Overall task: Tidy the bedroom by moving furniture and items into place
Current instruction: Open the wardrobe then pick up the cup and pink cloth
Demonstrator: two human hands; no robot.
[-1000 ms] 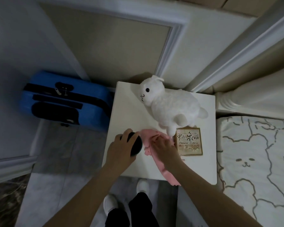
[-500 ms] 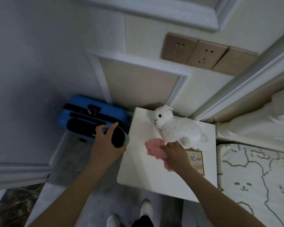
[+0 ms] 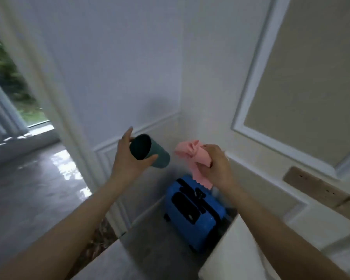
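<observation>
Two hands raised in a wall corner, one with a cup, one with a cloth.

Far left: doorway with blurred greenery beyond; glossy grey stone floor (image 3: 24, 190) with light reflections. Left hand (image 3: 127, 160): fingers curled round a dark green cup (image 3: 150, 153), smooth, cylindrical, tilted on its side with its open mouth toward the camera, held in the air against the white panelled wall. Just right of it, right hand (image 3: 215, 165): fingers closed tight on a pink cloth (image 3: 192, 156), soft, bunched above the fist, a scalloped edge hanging below. Below the cloth, on the floor in the corner: blue suitcase (image 3: 198, 211), hard shell, black straps. Lower right: white tabletop (image 3: 226, 257), square corner, partly under the right forearm. Right wall: beige inset panel in white moulding; tan socket plates (image 3: 319, 188).
</observation>
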